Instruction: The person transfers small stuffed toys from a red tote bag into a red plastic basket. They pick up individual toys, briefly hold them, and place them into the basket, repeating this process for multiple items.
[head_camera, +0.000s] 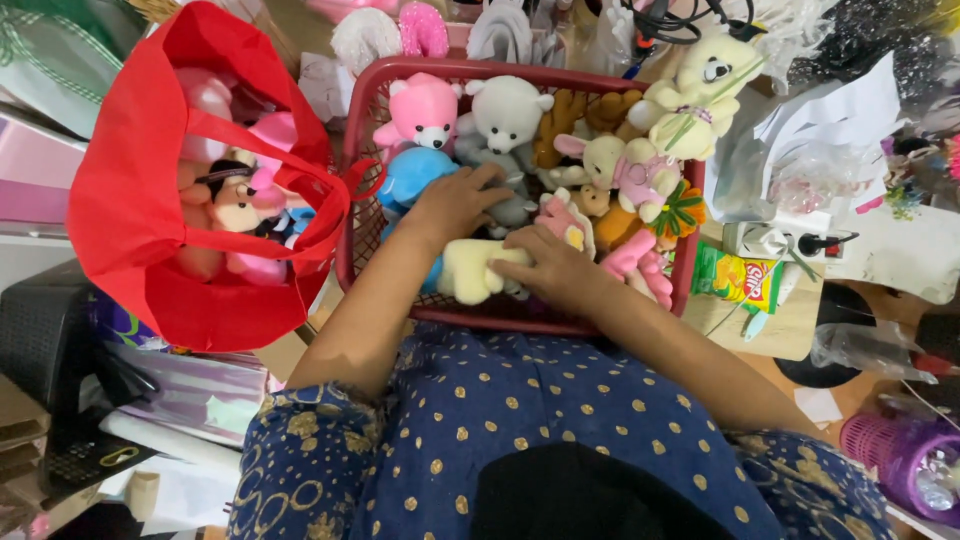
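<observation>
Cluttered craft bench (790, 330), papers, cables, plastic wrap all round. Red basket (520, 75) packed with small plush toys. Left hand (455, 205) spread flat over grey plush (510, 210). Right hand (550, 268) curled on cream plush (468, 272), grip partly hidden. Red fabric bag (130, 200) beside basket, more plush inside. Bench edges cut off; basket bottom unseen.

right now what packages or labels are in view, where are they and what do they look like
Snack packet: on the wooden table just right of the red basket, flat, green and yellow with a red patch.
Clear plastic bags: further right among white papers, crumpled, see-through.
No screens or signs visible.
</observation>
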